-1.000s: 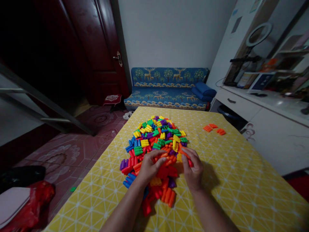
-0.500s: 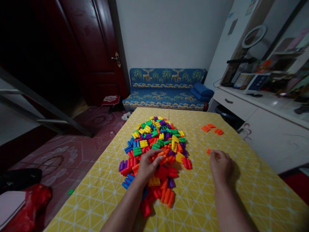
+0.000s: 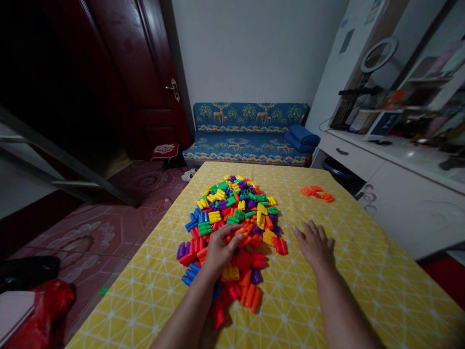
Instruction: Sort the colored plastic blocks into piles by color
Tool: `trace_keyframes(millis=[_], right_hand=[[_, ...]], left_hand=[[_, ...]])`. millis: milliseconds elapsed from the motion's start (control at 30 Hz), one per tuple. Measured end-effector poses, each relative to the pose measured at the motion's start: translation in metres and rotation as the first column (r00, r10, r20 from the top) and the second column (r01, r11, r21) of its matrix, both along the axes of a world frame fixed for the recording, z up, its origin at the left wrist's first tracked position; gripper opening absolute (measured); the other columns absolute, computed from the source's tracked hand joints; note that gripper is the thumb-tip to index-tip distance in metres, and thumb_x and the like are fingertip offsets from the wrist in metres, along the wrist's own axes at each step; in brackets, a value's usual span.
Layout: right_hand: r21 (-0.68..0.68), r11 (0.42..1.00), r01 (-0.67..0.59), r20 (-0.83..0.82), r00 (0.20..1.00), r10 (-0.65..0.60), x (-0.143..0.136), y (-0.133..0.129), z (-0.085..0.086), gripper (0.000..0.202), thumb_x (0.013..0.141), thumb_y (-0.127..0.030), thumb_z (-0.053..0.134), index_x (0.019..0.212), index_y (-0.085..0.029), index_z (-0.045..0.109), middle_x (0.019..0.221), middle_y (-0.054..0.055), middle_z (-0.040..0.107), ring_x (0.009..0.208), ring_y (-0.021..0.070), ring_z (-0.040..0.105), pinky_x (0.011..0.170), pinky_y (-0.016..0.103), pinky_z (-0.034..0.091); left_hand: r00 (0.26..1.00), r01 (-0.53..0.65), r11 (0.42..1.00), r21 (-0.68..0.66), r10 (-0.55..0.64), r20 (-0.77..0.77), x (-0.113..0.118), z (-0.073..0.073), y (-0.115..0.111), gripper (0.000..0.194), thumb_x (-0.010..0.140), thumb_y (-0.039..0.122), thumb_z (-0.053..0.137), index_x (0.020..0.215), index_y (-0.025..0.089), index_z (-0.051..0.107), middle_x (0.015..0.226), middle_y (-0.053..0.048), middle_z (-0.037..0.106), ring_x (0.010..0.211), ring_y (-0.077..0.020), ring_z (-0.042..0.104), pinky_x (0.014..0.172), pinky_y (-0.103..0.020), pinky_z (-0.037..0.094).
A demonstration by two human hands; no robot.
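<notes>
A large pile of bullet-shaped plastic building blocks (image 3: pixel 250 213) in red, orange, yellow, green, blue and purple covers the left middle of the table. My left hand (image 3: pixel 221 249) rests on the near part of this pile, its thumb and forefinger curled around an orange block (image 3: pixel 232 236); its other fingers are partly hidden. To the right of the pile, my right hand (image 3: pixel 315 247) holds nothing, with its fingers spread and pointing forward over the cloth. Farther off, several orange blocks (image 3: pixel 317 192) lie in a small group near the table's far right.
A yellow patterned cloth (image 3: pixel 283 310) covers the table. Beyond it stands a blue sofa (image 3: pixel 247 138). A white cabinet (image 3: pixel 410 194) runs along the right, with a ring light (image 3: pixel 379 55) on top. On the floor at left are a green block (image 3: pixel 103 291) and a red bag (image 3: pixel 54 308).
My right hand has let go of its orange block, opened and moved slightly left. The orange group at far right now has another block and lies closer together. My left hand has hardly moved.
</notes>
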State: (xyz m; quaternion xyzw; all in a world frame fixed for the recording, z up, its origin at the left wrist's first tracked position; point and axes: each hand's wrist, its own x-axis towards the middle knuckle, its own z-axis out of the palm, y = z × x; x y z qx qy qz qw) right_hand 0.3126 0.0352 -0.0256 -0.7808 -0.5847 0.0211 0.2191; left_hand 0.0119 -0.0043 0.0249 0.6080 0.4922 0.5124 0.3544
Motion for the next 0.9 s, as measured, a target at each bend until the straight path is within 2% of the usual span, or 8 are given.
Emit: trace_keyframes(millis=[100, 233, 367, 467, 600, 700, 833, 900], right_hand=[[0.248, 0.965, -0.086, -0.098, 0.989, 0.113, -0.015, -0.006, 0.012, 0.047, 0.094, -0.052, 0.043, 0.117, -0.02, 0.068, 0.129, 0.015, 0.064, 0.122, 0.0307, 0.056, 0.104, 0.054, 0.041], [0.62, 0.755, -0.212, -0.246, 0.862, 0.444, -0.059, -0.017, 0.03, 0.033, 0.094, -0.041, 0.051, 0.111, -0.018, 0.068, 0.106, 0.012, 0.071, 0.094, 0.0225, 0.067, 0.085, 0.038, 0.055], [0.588, 0.653, -0.477, -0.258, 0.654, 0.711, -0.109, -0.037, 0.038, 0.036, 0.089, -0.035, 0.064, 0.123, -0.022, 0.064, 0.111, 0.009, 0.07, 0.088, 0.0189, 0.068, 0.077, 0.032, 0.058], [0.591, 0.636, -0.497, -0.306, 0.591, 0.746, -0.131, -0.047, 0.038, 0.035, 0.089, -0.033, 0.065, 0.122, -0.023, 0.065, 0.114, 0.009, 0.07, 0.098, 0.021, 0.069, 0.081, 0.032, 0.059], [0.594, 0.754, -0.281, -0.526, 0.573, 0.628, -0.124, -0.041, 0.038, 0.024, 0.09, -0.033, 0.06, 0.108, -0.019, 0.069, 0.098, 0.009, 0.074, 0.085, 0.0204, 0.071, 0.074, 0.032, 0.06], [0.533, 0.846, 0.0, -0.696, 0.569, 0.438, -0.082, -0.023, 0.034, 0.035, 0.084, -0.039, 0.063, 0.108, -0.014, 0.065, 0.094, 0.011, 0.074, 0.079, 0.0211, 0.071, 0.068, 0.032, 0.058], [0.261, 0.946, 0.19, -0.667, 0.745, 0.035, -0.005, -0.004, 0.024, 0.034, 0.073, -0.037, 0.062, 0.097, -0.014, 0.066, 0.089, 0.014, 0.073, 0.079, 0.0247, 0.069, 0.07, 0.035, 0.055], [0.187, 0.942, 0.278, -0.541, 0.83, -0.137, 0.022, -0.004, 0.022, 0.034, 0.07, -0.037, 0.061, 0.094, -0.014, 0.067, 0.091, 0.017, 0.072, 0.083, 0.0285, 0.067, 0.074, 0.039, 0.052]], left_hand=[[1.0, 0.008, 1.0, 0.012, -0.008, -0.016, -0.001, -0.001, 0.001, 0.029, 0.085, 0.033, 0.065, 0.107, 0.018, 0.074, 0.107, -0.008, 0.075, 0.103, -0.0247, 0.068, 0.093, -0.035, 0.052], [0.999, 0.008, 1.0, 0.02, -0.007, -0.036, -0.001, -0.004, 0.001, 0.032, 0.083, 0.03, 0.066, 0.112, 0.018, 0.072, 0.106, -0.008, 0.075, 0.1, -0.0237, 0.068, 0.091, -0.034, 0.052], [1.0, 0.021, 1.0, 0.02, -0.021, 0.005, 0.0, -0.003, 0.0, 0.033, 0.081, 0.029, 0.069, 0.112, 0.019, 0.072, 0.104, -0.007, 0.075, 0.095, -0.0221, 0.069, 0.086, -0.031, 0.054], [0.999, 0.043, 0.999, 0.025, -0.043, -0.007, 0.0, -0.001, -0.001, 0.034, 0.079, 0.028, 0.072, 0.111, 0.019, 0.072, 0.097, -0.006, 0.076, 0.087, -0.0208, 0.069, 0.081, -0.03, 0.054], [0.996, 0.087, 0.996, 0.023, -0.087, -0.002, 0.0, 0.0, -0.002, 0.032, 0.081, 0.027, 0.07, 0.112, 0.019, 0.071, 0.094, -0.006, 0.076, 0.087, -0.0209, 0.07, 0.081, -0.03, 0.054], [0.998, 0.056, 0.998, 0.005, -0.056, 0.015, 0.0, -0.004, 0.0, 0.028, 0.082, 0.027, 0.068, 0.109, 0.018, 0.073, 0.094, -0.007, 0.077, 0.088, -0.0221, 0.071, 0.082, -0.031, 0.055], [1.0, 0.023, 1.0, -0.006, -0.023, 0.018, 0.001, -0.006, 0.001, 0.027, 0.082, 0.03, 0.067, 0.106, 0.018, 0.074, 0.096, -0.008, 0.077, 0.09, -0.0226, 0.071, 0.081, -0.031, 0.056], [1.0, 0.03, 1.0, -0.005, -0.03, 0.011, 0.001, -0.005, 0.001, 0.026, 0.082, 0.03, 0.067, 0.104, 0.018, 0.074, 0.096, -0.008, 0.077, 0.09, -0.0225, 0.071, 0.082, -0.031, 0.056]])
